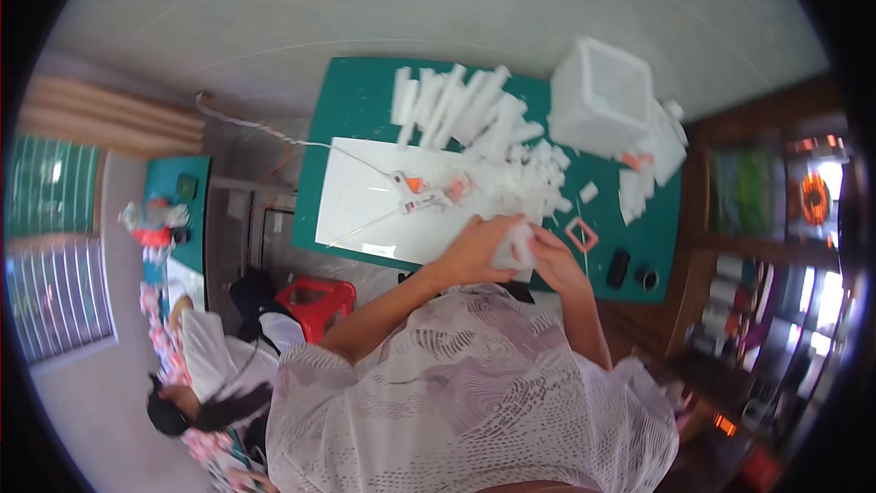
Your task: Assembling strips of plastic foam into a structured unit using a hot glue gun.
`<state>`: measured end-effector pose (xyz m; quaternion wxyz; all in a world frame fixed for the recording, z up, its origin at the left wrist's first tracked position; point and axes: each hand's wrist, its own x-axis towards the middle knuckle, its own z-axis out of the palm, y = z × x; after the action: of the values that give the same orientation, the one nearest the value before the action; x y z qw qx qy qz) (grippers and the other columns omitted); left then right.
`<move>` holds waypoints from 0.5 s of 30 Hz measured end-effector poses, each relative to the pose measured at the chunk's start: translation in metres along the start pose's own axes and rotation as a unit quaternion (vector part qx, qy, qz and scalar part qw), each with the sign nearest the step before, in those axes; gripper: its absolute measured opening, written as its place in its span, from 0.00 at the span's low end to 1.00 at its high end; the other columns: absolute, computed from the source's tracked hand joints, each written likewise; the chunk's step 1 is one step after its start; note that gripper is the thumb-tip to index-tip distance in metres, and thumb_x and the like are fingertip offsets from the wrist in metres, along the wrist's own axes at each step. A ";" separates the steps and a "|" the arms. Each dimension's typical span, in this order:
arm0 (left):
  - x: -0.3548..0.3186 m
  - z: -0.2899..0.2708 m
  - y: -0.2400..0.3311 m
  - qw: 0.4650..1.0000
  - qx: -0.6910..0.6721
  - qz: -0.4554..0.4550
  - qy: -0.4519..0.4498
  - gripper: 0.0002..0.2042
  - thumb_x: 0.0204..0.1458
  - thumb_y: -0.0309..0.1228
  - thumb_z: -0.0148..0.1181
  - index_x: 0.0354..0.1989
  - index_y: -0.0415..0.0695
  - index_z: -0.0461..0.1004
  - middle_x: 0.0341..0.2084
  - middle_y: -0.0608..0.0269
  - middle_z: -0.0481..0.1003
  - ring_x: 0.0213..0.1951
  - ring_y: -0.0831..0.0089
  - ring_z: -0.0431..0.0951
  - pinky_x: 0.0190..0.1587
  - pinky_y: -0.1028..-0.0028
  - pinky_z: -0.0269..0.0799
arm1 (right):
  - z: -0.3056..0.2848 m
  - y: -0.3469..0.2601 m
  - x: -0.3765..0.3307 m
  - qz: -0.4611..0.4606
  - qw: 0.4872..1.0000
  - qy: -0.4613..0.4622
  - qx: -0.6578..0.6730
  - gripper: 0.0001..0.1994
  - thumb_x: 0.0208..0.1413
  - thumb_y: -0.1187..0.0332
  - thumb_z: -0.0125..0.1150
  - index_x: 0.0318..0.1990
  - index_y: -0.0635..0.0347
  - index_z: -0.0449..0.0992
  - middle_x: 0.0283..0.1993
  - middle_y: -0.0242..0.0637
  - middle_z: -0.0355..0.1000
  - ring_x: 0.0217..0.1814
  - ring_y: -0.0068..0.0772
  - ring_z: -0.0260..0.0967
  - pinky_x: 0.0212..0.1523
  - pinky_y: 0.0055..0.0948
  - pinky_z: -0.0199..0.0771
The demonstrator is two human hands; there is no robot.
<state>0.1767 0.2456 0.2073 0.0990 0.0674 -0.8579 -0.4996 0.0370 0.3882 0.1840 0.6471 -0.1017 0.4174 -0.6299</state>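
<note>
Both of my hands meet over the near edge of the table, around a small white foam piece [518, 250]. My left hand [473, 252] is closed on the piece from its left side, and the fingers of my right hand [553, 261] grip it from the right. Parts of the piece are covered by the fingers. Just beyond my hands lies a white board [351, 205]. Resting on that board are a white power strip [425, 201] with a cord and some orange bits [459, 187]. A heap of small white foam pieces [538, 169] lies beyond my right hand.
Long white foam strips [447, 105] cover the far side of the green table [315, 132]. A white foam box [598, 96] stands far right. Nearer are a pink square frame [581, 235] and a black object [619, 267]. Left are a red stool [315, 301] and another person [219, 356].
</note>
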 end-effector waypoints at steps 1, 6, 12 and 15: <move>-0.011 -0.013 -0.002 0.997 -0.031 -0.069 -0.026 0.39 0.35 0.33 0.67 0.59 0.43 0.55 0.34 0.60 0.74 0.36 0.64 0.73 0.43 0.70 0.65 | 0.016 0.001 0.007 -0.008 1.000 0.023 0.008 0.24 0.54 0.68 0.51 0.57 0.70 0.59 0.53 0.40 0.64 0.55 0.31 0.61 0.56 0.30 0.58; -0.038 -0.055 -0.039 0.971 -0.170 -0.140 -0.091 0.33 0.36 0.33 0.67 0.55 0.46 0.60 0.23 0.64 0.74 0.22 0.69 0.73 0.28 0.74 0.67 | 0.057 0.012 0.036 0.056 0.998 0.006 -0.026 0.19 0.55 0.66 0.51 0.51 0.70 0.66 0.47 0.37 0.67 0.46 0.27 0.64 0.46 0.28 0.63; -0.044 -0.073 -0.055 0.983 -0.108 -0.078 -0.129 0.24 0.39 0.32 0.63 0.48 0.42 0.66 0.24 0.55 0.75 0.23 0.63 0.74 0.30 0.70 0.68 | 0.054 -0.007 0.029 0.041 0.995 0.086 -0.041 0.18 0.54 0.69 0.53 0.50 0.70 0.65 0.46 0.42 0.68 0.47 0.34 0.66 0.49 0.32 0.65; -0.056 -0.093 -0.069 0.987 -0.071 -0.080 -0.123 0.23 0.39 0.32 0.62 0.47 0.39 0.67 0.27 0.50 0.75 0.27 0.63 0.75 0.34 0.70 0.70 | 0.017 -0.058 0.001 -0.105 0.987 0.090 0.078 0.16 0.55 0.66 0.53 0.48 0.66 0.67 0.44 0.38 0.69 0.48 0.33 0.66 0.50 0.32 0.64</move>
<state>0.2543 0.1449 0.1866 -0.0435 0.0669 -0.8178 -0.5699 0.0054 0.3700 0.2326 0.5434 -0.0370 0.4102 -0.7315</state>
